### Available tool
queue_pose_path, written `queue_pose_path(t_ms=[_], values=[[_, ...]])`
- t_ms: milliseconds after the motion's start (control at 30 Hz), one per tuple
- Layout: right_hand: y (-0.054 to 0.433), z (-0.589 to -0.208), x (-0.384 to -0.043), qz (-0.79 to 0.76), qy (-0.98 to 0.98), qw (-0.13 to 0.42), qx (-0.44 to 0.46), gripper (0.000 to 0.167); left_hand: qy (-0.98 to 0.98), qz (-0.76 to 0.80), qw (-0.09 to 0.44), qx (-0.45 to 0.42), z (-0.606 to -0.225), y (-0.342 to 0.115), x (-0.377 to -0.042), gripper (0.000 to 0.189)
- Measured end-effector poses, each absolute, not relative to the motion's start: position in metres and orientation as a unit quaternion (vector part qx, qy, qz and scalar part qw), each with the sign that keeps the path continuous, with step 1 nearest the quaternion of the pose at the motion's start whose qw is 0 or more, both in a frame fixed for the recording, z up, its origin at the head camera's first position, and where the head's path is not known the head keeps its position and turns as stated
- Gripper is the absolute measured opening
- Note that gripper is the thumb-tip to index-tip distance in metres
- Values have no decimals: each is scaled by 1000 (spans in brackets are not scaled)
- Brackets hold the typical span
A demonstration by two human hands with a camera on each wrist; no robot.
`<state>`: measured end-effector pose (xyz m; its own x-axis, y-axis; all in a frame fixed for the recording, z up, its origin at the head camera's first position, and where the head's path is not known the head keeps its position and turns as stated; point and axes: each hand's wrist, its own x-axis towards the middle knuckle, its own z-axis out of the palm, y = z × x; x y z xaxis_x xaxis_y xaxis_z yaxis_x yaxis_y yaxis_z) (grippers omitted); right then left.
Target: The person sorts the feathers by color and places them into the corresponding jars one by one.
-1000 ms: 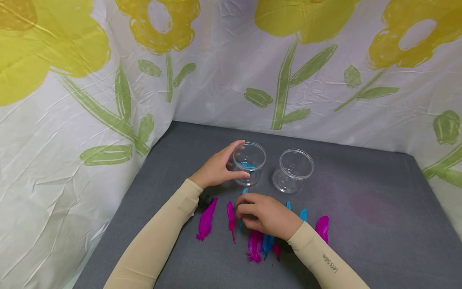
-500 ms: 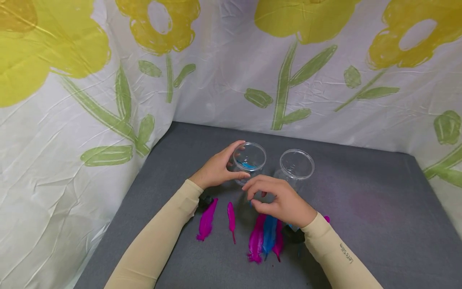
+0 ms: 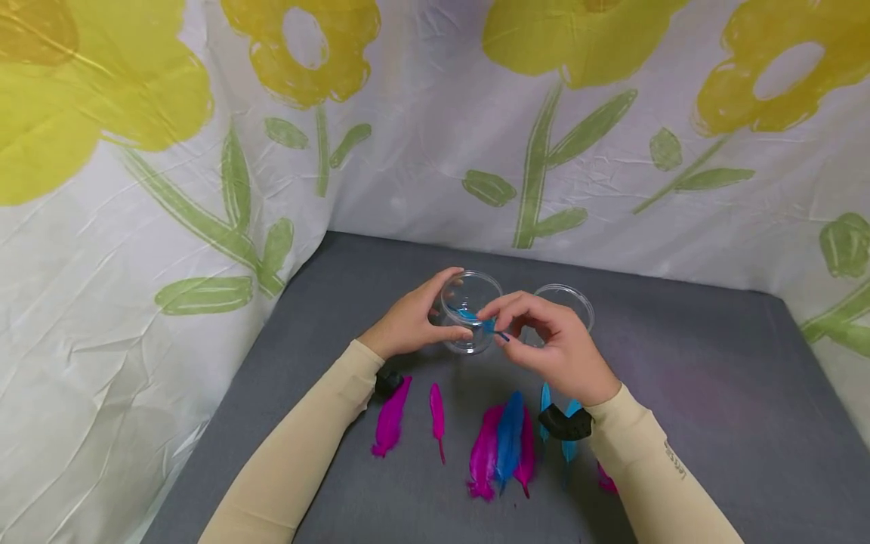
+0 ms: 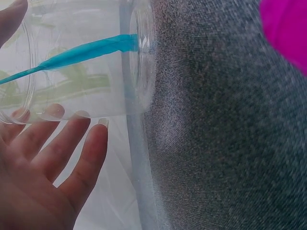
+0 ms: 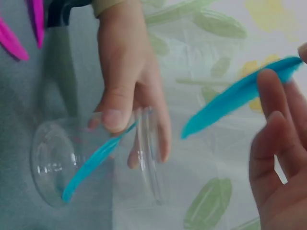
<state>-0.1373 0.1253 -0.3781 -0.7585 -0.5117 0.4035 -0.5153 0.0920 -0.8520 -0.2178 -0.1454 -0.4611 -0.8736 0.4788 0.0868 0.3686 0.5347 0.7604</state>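
Note:
My left hand [image 3: 408, 317] holds a clear plastic cup [image 3: 472, 291] upright on the table, thumb on the near side and fingers around the far side. A light blue feather [image 4: 86, 52] leans inside this cup, plain to see in the left wrist view. Close to the cup's right rim, my right hand [image 3: 557, 344] pinches another blue feather [image 5: 235, 98] near its quill end. In the right wrist view this feather's tip points toward the cup's mouth, apart from it. Behind the right hand stands a second clear cup [image 3: 578, 302], partly hidden.
In front of the cups lie magenta feathers [image 3: 390, 419], a dark blue feather [image 3: 510, 438] and light blue feathers [image 3: 545, 408] on the grey tablecloth [image 3: 714, 438]. The right forearm partly covers a magenta feather [image 3: 605, 480]. A flower-printed curtain [image 3: 421, 166] surrounds the table's back and sides.
My right hand has picked a blue feather off the table and brought it up and rightward to the rim of the held cup. The left hand has stayed on the cup.

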Motion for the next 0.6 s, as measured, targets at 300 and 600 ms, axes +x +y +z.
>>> queue_pose_path(t_ms=[300, 600], values=[[119, -375, -150, 608, -725, 38, 321, 19, 875, 414, 62, 243, -465, -146, -221, 103], [115, -382, -160, 610, -730, 37, 304, 15, 871, 421, 60, 245, -466, -146, -220, 104]])
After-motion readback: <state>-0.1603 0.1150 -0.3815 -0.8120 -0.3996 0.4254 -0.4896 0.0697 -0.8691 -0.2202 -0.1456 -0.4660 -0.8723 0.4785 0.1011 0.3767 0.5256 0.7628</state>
